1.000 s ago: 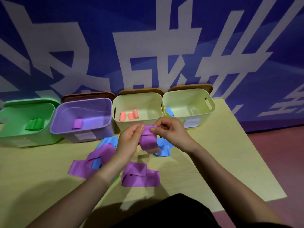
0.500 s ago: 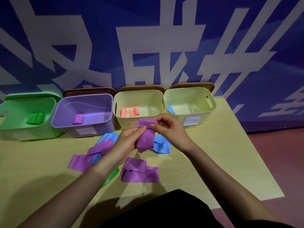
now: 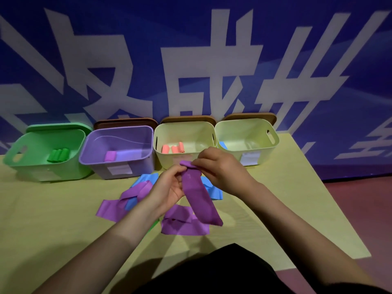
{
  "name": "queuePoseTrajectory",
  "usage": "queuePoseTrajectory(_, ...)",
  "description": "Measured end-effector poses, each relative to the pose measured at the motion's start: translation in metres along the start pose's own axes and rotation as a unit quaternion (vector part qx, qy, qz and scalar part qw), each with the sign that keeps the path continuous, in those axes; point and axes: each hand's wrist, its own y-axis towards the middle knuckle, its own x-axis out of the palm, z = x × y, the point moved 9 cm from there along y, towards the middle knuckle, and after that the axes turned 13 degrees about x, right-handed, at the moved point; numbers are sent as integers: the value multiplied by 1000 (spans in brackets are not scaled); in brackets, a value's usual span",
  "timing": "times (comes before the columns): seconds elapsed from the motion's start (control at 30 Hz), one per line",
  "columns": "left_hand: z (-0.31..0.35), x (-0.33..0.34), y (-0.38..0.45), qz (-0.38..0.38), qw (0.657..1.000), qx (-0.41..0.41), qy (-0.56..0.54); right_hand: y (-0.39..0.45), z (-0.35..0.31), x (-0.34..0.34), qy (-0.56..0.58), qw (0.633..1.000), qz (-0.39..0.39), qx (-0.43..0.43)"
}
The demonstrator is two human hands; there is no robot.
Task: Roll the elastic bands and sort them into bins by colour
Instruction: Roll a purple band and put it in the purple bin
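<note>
Hands meet above the table [image 3: 286,187]: left hand [image 3: 169,187] and right hand [image 3: 220,168] each pinch the top of a purple band [image 3: 197,198] hanging toward 5 o'clock, its upper end curled over, with the purple bin [image 3: 118,151] at 10 o'clock.

Bins [image 3: 118,152]: four side by side along worktop [image 3: 53,219] rear, against wall [image 3: 191,60].
Rolls [image 3: 110,155]: inside left three bins.
Loose bands [image 3: 184,224]: on worktop before bins.
Held band [image 3: 196,192]: between both hands, above loose bands.
</note>
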Motion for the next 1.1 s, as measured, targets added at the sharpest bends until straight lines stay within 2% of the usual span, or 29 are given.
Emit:
queuePoseTrajectory(0.2,9,5,-6,-19,999,19,43,0,-3,-2,1,1000,-21,2)
queuePoseTrajectory(0.33,7,9,-11,-34,998,34,43,-5,8,-4,70,993,-57,75)
queuePoseTrajectory(0.47,4,8,-13,-29,997,50,56,-19,21,1,186,960,-95,189)
queuePoseTrajectory(0.63,-6,7,-25,-27,991,83,102,-37,24,6,293,904,-30,311)
queuePoseTrajectory(0.8,-8,-3,-39,18,989,112,96,-48,22,22,296,874,-43,382)
queuePoseTrajectory(0.87,3,-10,-43,29,971,159,179,-48,17,25,308,870,-39,383)
queuePoseTrajectory(0.97,21,-10,-48,2,878,232,419,-46,8,21,299,880,-22,367)
queuePoseTrajectory(1.0,24,-8,-49,-11,857,241,456,-46,7,20,301,880,-21,366)
queuePoseTrajectory(1.1,32,4,-53,-59,833,278,474,-47,6,16,284,890,-25,355)
